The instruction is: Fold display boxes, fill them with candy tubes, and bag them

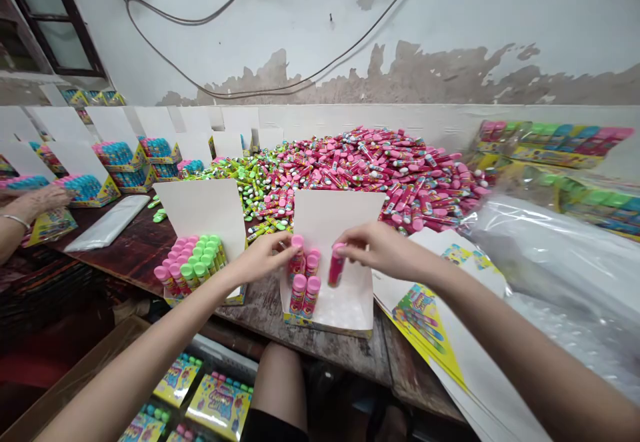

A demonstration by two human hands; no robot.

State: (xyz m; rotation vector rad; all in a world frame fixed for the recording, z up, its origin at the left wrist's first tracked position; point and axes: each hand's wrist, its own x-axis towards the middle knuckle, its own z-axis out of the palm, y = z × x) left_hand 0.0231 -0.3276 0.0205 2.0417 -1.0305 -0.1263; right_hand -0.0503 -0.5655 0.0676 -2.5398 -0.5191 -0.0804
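Two hands work over an open white display box [327, 295] on a worn wooden table [270, 315]. The left hand [263, 259] pinches the top of a pink-capped tube [297, 259] standing in the box, while the right hand [377, 250] grips another pink-capped tube [337, 265] by its cap, fingers closed around it, just above the box floor. Three more pink-capped tubes [311, 295] stand upright between the hands. Just left of the left hand, a second open box [200, 212] holds packed rows of pink-capped and green-capped tubes [190, 265]. Beyond both boxes spreads a large heap of loose tubes [350, 175], pink and green. Right of the right hand lie printed cards [430, 329] and a clear plastic bag [560, 255]. At far left, a co-worker's hand [43, 202] reaches near filled boxes [85, 189].
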